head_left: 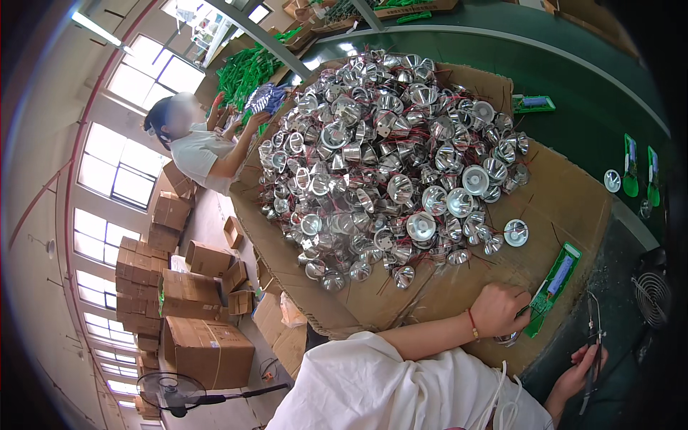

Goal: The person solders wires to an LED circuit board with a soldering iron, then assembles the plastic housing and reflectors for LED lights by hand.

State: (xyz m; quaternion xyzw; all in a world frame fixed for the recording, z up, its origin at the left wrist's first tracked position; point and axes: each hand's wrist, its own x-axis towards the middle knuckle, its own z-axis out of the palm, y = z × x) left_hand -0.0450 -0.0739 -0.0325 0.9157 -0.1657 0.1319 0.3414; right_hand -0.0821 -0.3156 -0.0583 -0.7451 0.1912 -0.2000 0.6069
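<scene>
My left hand (500,310), with a red bracelet at the wrist, is closed at the near end of a green-framed circuit board (553,287) carrying a blue-wrapped cylinder. What its fingers pinch is too small to make out. A silver reflector cup (507,338) shows partly beneath this hand. At the lower right, my right hand (582,367) is wrapped round a slim soldering iron (592,344), whose thin tip points up and away from me. A big heap of silver reflector cups with red wires (390,168) fills the cardboard. One loose reflector cup (516,232) lies beyond the board.
The heap sits on a flattened cardboard box (566,179) over a green workbench (573,129). More green-framed boards (631,165) lie at the right, near a round metal grille (651,297). Another person (204,147) works at the far left. Cartons (208,351) and a fan (170,393) stand on the floor.
</scene>
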